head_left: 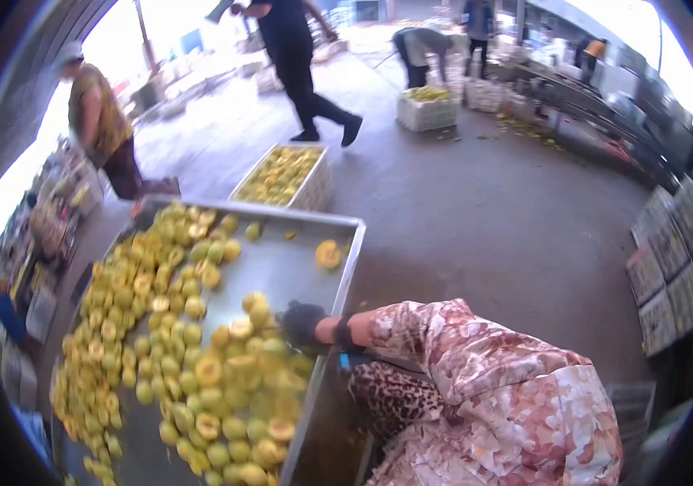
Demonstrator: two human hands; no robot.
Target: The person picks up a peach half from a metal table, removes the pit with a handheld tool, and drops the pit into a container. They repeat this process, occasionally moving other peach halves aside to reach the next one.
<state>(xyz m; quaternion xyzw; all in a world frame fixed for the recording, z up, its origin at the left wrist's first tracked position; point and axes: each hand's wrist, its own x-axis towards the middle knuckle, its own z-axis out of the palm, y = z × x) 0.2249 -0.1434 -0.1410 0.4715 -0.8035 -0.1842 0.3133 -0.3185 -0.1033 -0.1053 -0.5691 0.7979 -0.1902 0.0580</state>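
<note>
Presently one gloved hand (302, 322) reaches leftward over the tray rim (338, 296) into the halved fruit (241, 364) directly beneath; grip indeterminate; other hand unseen.

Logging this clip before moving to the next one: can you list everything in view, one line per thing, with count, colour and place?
metal tray: one, grey, lower left, large and tilted
cut fruit: too many to count, yellow-green, heaped in the tray
fruit crate: one, white, on the floor behind the tray, full of fruit
far crate: one, white, farther back, holding fruit
people: four or so; one at left, one walking, one bending, one standing behind
floor: grey concrete
sleeve: pink floral, lower right
right hand: dark glove, on the fruit by the tray's edge
left hand: not in view
</note>
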